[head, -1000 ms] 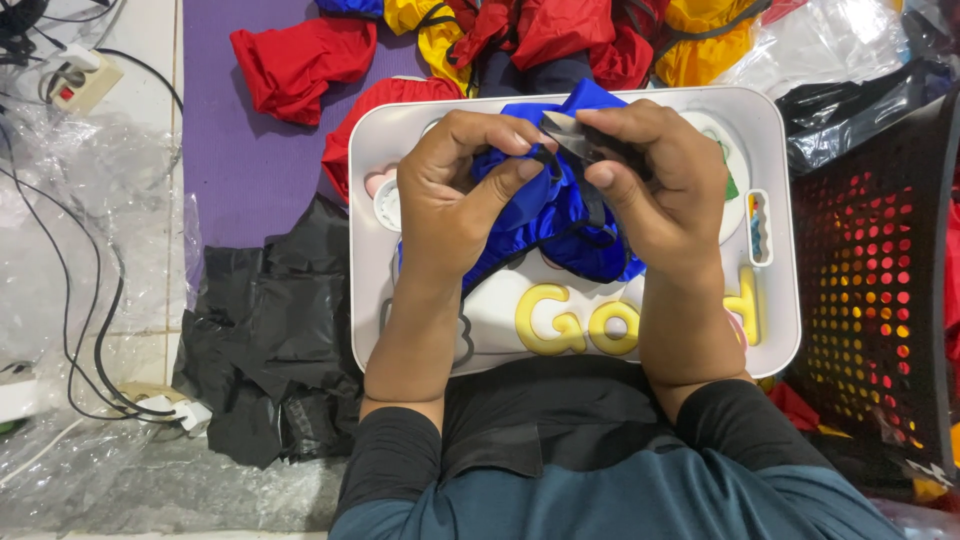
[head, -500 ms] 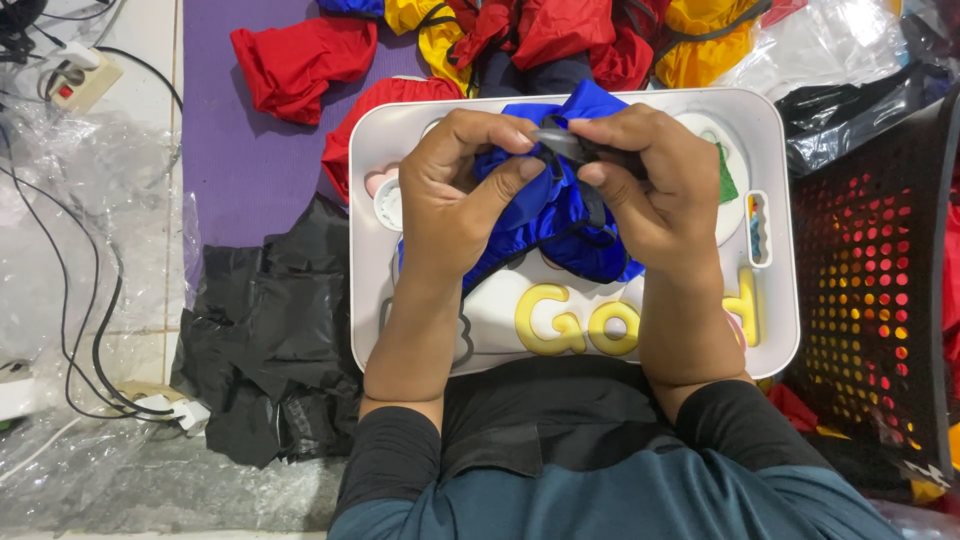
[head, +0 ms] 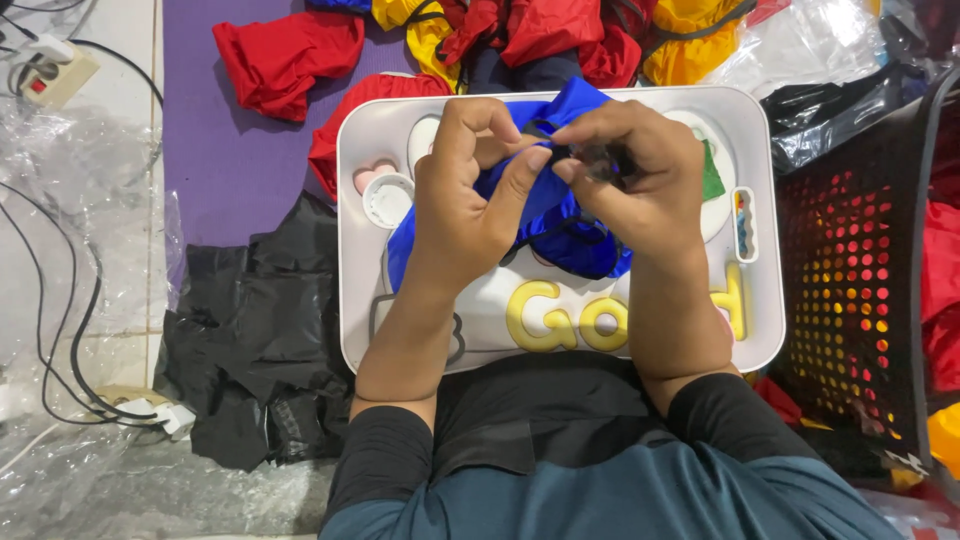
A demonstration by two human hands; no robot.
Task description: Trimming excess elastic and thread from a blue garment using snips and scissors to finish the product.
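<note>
2 hands bunching a blue cloth over a white lap tray

Both hands have stayed at the same spot above the tray over the last second, and only the fingers have shifted: the left hand (head: 465, 195) now has its thumb and fingers pinched on a fold of the blue cloth (head: 560, 215), and the right hand (head: 635, 175) is curled tight around the cloth's top edge together with a small dark piece I cannot make out. The cloth hangs between the 2 hands, its lower part resting on the white tray (head: 760, 330), so the work reads as still the same fiddly gathering at the cloth's edge. A black cloth (head: 255, 330) lies left of the tray, red and yellow cloths (head: 290, 50) beyond it, a black basket (head: 850, 300) on the right.
</note>
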